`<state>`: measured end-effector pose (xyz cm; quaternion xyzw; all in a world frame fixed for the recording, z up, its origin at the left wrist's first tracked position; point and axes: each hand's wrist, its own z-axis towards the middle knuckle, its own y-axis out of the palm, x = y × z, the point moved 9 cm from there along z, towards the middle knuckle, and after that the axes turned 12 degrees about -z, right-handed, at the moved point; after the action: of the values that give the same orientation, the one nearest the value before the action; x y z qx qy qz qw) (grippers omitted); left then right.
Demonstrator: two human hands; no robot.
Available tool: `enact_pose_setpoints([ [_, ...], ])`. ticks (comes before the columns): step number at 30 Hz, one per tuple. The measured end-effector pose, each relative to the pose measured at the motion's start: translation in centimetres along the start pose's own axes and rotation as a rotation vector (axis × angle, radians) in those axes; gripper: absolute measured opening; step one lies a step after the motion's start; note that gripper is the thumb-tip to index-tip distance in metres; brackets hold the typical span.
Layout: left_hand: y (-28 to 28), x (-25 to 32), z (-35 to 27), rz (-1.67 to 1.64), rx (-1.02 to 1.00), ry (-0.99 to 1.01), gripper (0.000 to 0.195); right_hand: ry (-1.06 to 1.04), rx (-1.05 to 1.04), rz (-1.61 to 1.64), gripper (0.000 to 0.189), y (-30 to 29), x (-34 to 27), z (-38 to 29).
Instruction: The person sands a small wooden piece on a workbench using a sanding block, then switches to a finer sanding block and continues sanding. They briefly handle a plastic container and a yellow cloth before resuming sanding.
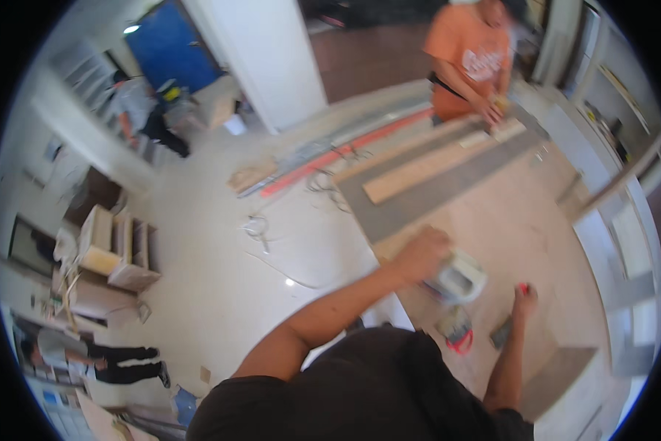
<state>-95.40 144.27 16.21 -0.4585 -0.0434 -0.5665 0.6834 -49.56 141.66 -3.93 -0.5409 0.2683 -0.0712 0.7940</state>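
My left hand (423,254) is closed at the edge of a white plastic container (473,282), tilted over the wooden worktable (534,231). Motion blur hides the exact grip and whatever is inside. My right hand (525,303) is curled around a small red object (523,288), too little of which shows to name. Below the white container stands a small pot-like container (454,322) with a red ring-shaped part (461,343). Close to my right wrist lies a dark grey block (501,332).
Across the table a person in an orange shirt (471,60) handles wooden strips (424,168) on a grey board (388,215). Long red and grey lengths (308,173) and cables (328,190) lie on the floor. A wooden panel (556,380) stands at right. Two other people are farther left.
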Motion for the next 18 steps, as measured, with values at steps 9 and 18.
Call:
enact_pose_setpoints([
  [9,-4.6,-4.3,-2.5,-0.453,0.330,-0.719,0.027,-0.404,-0.118,0.641,0.042,-17.6,-27.9,-4.1],
  [18,-4.0,1.4,-2.0,-0.063,0.226,-0.038,0.024,-0.540,-0.311,0.701,0.043,-15.0,-34.7,-7.7],
])
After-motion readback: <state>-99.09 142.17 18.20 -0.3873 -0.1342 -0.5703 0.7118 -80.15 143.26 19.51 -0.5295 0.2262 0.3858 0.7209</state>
